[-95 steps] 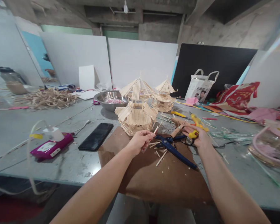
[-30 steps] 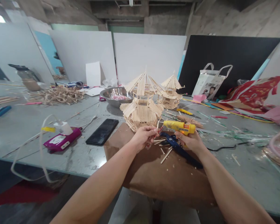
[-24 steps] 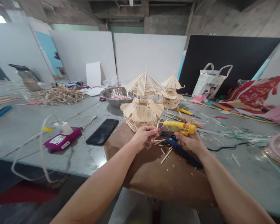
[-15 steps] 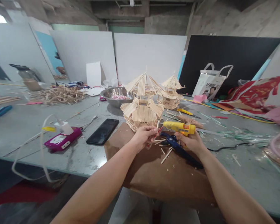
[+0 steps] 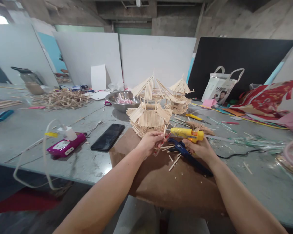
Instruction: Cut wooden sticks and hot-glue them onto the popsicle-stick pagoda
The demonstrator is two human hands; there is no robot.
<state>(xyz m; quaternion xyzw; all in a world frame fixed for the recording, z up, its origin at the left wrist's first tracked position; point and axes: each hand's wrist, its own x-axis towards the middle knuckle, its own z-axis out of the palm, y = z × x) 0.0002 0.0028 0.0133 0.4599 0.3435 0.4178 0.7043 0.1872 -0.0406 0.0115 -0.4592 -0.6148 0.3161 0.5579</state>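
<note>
Between the thumb and fingers of my left hand (image 5: pixel 151 143) is a short wooden stick (image 5: pixel 164 129), held upright. A thin red-and-clear object (image 5: pixel 164 140) also shows at these fingers; its kind is unclear. My right hand (image 5: pixel 199 149) is closed around a yellow hot glue gun (image 5: pixel 183 132), whose nozzle points left and is close to the stick. Just behind my left hand stands a pavilion model (image 5: pixel 150 117) made of wooden sticks, with a pointed roof. Beneath the glue gun lies a dark blue hand tool (image 5: pixel 188 156), partly hidden by my right hand.
Loose sticks (image 5: pixel 174 163) lie on the brown board (image 5: pixel 161 185). A second stick pavilion (image 5: pixel 179 94) and a metal bowl (image 5: pixel 120 103) stand behind. Leftward are a phone (image 5: pixel 107 137), a purple power strip (image 5: pixel 67 146) and a stick pile (image 5: pixel 63 99). A yellow knife (image 5: pixel 193 116) lies right.
</note>
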